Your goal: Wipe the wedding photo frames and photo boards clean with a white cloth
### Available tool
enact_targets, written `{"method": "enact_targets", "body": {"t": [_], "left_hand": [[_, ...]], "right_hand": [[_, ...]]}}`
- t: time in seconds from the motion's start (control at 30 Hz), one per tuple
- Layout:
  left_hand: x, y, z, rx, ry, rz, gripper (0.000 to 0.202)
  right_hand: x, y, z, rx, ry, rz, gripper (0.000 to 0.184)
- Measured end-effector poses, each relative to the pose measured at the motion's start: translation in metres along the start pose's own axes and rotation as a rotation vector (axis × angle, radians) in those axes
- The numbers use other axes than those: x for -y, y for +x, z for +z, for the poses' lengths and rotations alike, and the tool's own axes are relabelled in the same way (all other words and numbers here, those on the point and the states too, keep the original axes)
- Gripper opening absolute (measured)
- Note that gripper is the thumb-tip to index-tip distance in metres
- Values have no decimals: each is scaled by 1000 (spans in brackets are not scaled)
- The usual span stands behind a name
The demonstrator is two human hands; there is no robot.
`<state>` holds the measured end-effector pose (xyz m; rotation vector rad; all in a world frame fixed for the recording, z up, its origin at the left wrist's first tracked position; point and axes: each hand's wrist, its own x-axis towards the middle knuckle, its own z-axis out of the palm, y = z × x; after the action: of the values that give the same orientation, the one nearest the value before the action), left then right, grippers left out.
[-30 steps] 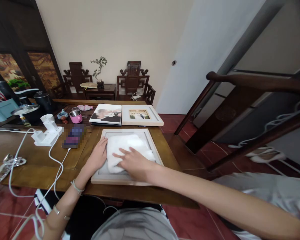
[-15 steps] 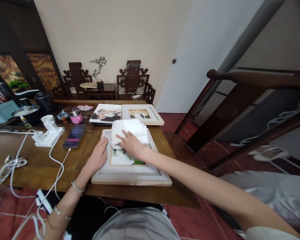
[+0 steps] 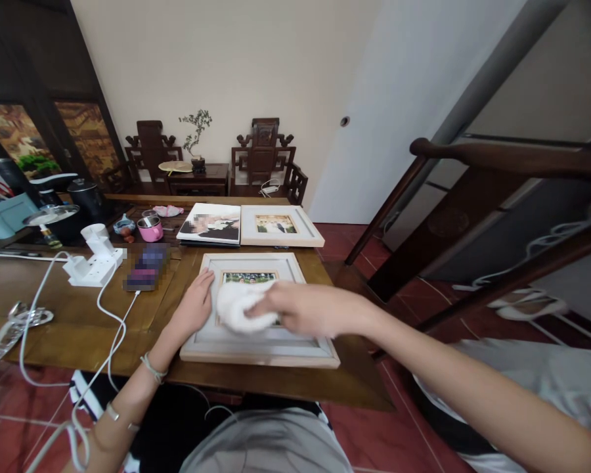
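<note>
A picture frame (image 3: pixel 256 353) with a pale wooden edge lies flat near the front of the wooden table. My right hand (image 3: pixel 305 309) is closed on a white cloth (image 3: pixel 239 312), bunched over the middle of the picture and slightly blurred. The cloth and hand hide the lower part of the photo (image 3: pixel 249 277); its top strip shows greenery. On the frame's left edge rests my left hand (image 3: pixel 194 303), fingers stretched out flat and holding nothing.
Behind lie a second picture frame (image 3: pixel 303 226) and a photo book (image 3: pixel 209 223). To the left are a phone (image 3: pixel 146 268), a white power strip (image 3: pixel 96 268) with cables, a pink cup (image 3: pixel 150 228) and a clear hair clip (image 3: pixel 17 332). A wooden chair (image 3: pixel 453 203) stands at the right.
My right hand has drawn the cloth from the frame's far edge down toward me, its fingers now gripping it instead of spread on top. The left hand has stayed in place.
</note>
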<state>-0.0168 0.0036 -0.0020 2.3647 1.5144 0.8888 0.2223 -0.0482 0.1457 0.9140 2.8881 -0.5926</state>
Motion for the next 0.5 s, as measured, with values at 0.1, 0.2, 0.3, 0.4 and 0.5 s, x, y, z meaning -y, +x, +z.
{"method": "enact_targets", "body": {"t": [0.1,0.2,0.3,0.4,0.5], "left_hand": [[1,0,-1,2,2,21,46],[2,0,-1,-4,14,22,46],[4,1,0,-24,15,21,46],[6,2,3,-46,-1,36,47],[8,2,6,-77,-23,45,47]], "right_hand": [[-29,28,-5,-248,-238,188,62],[-53,59,4,-332,-492,273,56],[-64,80,24,-246,-554,248,50],[-61,83,43,-183,-523,215,44],[-45,66,51,-129,-493,168,47]]}}
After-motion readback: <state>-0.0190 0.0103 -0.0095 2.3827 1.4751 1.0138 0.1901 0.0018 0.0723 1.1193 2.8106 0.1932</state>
